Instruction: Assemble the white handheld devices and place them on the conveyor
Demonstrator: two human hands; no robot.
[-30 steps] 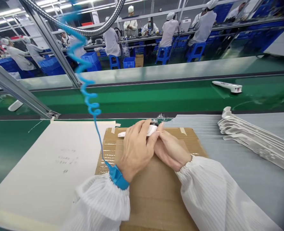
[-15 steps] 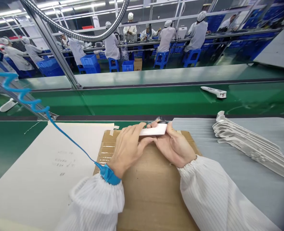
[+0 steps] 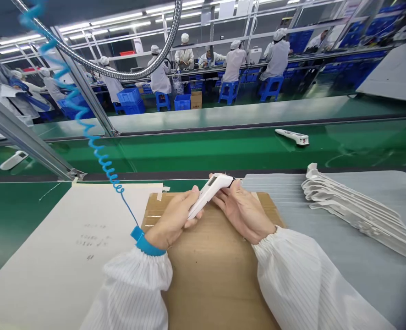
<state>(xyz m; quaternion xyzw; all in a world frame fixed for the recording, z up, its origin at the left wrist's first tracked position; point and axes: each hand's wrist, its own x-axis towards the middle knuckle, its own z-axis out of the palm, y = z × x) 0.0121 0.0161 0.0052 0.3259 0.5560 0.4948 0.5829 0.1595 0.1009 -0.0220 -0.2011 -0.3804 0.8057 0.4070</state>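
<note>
My left hand (image 3: 178, 211) is wrapped around the lower handle of a white handheld thermometer (image 3: 208, 192) with a bent head and a small dark display. My right hand (image 3: 242, 208) has its thumb and fingers at the head's dark tip, pinching it; some of those fingers are hidden behind the casing. The device is tilted, head up to the right, over a brown cardboard sheet (image 3: 220, 275). A blue wrist strap (image 3: 148, 243) with a coiled cord circles my left wrist.
A stack of white plastic shells (image 3: 354, 211) lies on grey foam sheeting (image 3: 275, 183) at right. White paper (image 3: 120, 266) covers the left side. Similar devices rest on the green conveyor, one at right (image 3: 292, 136), another at left (image 3: 14, 160). A metal post (image 3: 86, 82) stands at left; co-workers sit beyond.
The thermometer has turned from lying level to slanting, its display now facing me. My left hand has shifted down onto the handle, and my right hand stays at the head end.
</note>
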